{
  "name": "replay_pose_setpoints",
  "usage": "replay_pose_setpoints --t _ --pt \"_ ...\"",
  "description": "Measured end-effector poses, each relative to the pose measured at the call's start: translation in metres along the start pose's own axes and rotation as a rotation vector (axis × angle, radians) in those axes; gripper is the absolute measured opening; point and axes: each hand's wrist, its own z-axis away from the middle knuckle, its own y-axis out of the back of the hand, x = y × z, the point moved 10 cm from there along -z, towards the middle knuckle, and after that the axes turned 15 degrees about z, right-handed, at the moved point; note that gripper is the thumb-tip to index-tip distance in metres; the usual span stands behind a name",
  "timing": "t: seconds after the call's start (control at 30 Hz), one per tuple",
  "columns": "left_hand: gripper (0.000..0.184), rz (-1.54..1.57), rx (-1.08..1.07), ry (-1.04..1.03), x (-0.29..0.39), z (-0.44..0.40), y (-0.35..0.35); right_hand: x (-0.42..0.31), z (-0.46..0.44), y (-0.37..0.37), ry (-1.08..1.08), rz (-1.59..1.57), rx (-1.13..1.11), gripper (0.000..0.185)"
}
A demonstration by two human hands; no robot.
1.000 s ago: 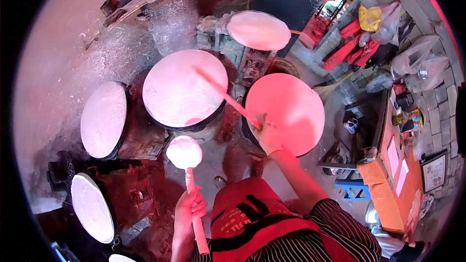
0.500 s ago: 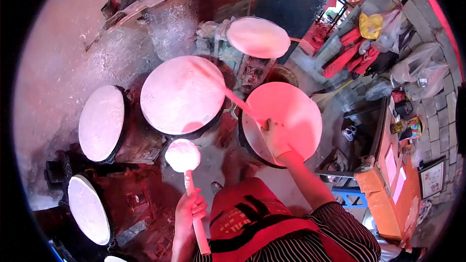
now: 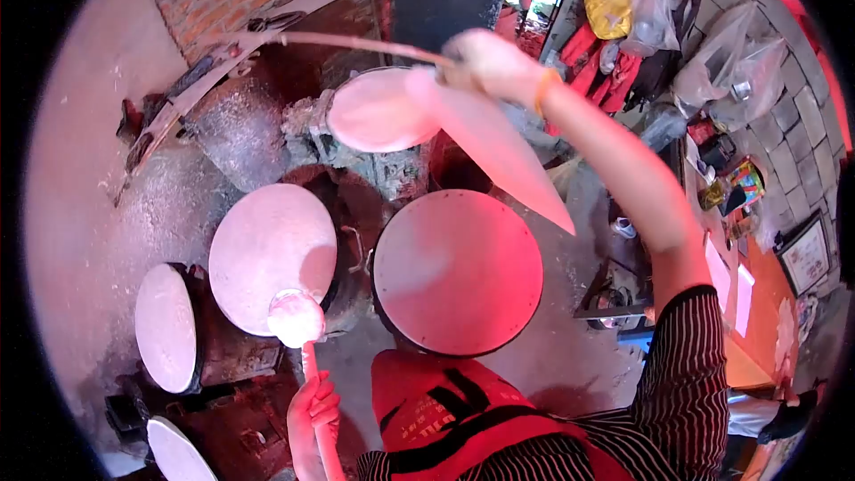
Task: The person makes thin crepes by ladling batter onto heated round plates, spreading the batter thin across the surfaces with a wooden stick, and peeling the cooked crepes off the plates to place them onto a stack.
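Note:
My right hand point(image 3: 494, 64) is raised at arm's length, closed round a long thin stick point(image 3: 356, 43) that points left. A thin pale round pancake-like sheet point(image 3: 512, 147) hangs from the same hand, off any griddle. Below it lies a bare, dark round griddle point(image 3: 459, 272) with red light on it. Low at left, my left hand point(image 3: 316, 405) grips a stick with a white dough-like ball point(image 3: 297, 319) on its top end. That ball overlaps the near edge of another griddle covered in a white layer point(image 3: 272, 249).
Further white-topped griddles stand at left point(image 3: 166, 330) and lower left point(image 3: 178, 452). Behind is a round surface with a pale sheet point(image 3: 383, 111). An orange table point(image 3: 757, 338) with papers stands at right. Plastic bags point(image 3: 650, 13) and red cloths hang at upper right.
My right hand has risen up and away, lifting the pale sheet off the front griddle, now bare. The stick has swung up to the left. My left hand sits slightly lower and further left.

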Motion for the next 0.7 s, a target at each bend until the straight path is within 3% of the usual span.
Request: replay_pose_setpoints --t 0.1,0.17,0.23,0.27,0.3,0.33,0.37,0.43,0.47,0.53,0.57,0.6,0.67,0.7 --pt "0.017 0.035 0.016 -0.010 0.010 -0.016 -0.018 0.053 -0.056 0.029 -0.300 -0.190 0.090 0.036" --pt "0.018 0.038 0.017 -0.030 0.024 -0.028 -0.036 0.113 -0.089 0.026 -0.391 -0.496 0.268 0.038" --pt "0.018 0.029 0.006 -0.033 0.040 -0.041 -0.060 0.170 -0.102 -0.008 -0.583 -0.723 0.430 0.034" --pt "0.020 0.059 -0.010 -0.020 0.054 -0.052 -0.064 0.168 -0.087 -0.016 -0.703 -0.656 0.534 0.029" --pt "0.019 0.074 0.012 0.002 0.064 -0.059 -0.071 0.168 -0.090 -0.043 -0.593 -0.825 0.669 0.023" --pt "0.017 0.089 0.032 0.027 0.075 -0.068 -0.082 0.200 -0.111 -0.114 -0.672 -1.094 0.609 0.022" --pt "0.017 0.105 0.049 0.051 0.086 -0.079 -0.090 0.182 -0.099 -0.130 -0.753 -0.930 0.542 0.019" --pt "0.014 -0.093 0.025 -0.015 0.120 -0.104 -0.109 0.205 -0.113 -0.239 -0.788 -1.195 0.761 0.019" --pt "0.010 -0.185 0.049 -0.064 0.130 -0.107 -0.124 0.203 -0.110 -0.279 -0.901 -1.070 0.635 0.019" --pt "0.010 -0.312 0.152 -0.186 0.147 -0.112 -0.151 0.205 -0.098 -0.357 -1.068 -0.843 0.668 0.021" --pt "0.010 -0.307 0.141 -0.165 0.156 -0.121 -0.160 0.179 -0.095 -0.374 -1.058 -1.118 0.720 0.025" --pt "0.011 -0.307 0.134 -0.142 0.165 -0.127 -0.164 0.216 -0.083 -0.448 -1.217 -0.895 0.655 0.023" --pt "0.015 -0.317 0.088 -0.094 0.181 -0.143 -0.161 0.165 -0.068 -0.430 -1.286 -1.034 0.708 0.023" --pt "0.015 -0.338 0.113 -0.108 0.188 -0.148 -0.163 0.171 -0.063 -0.439 -1.250 -0.881 0.759 0.025"
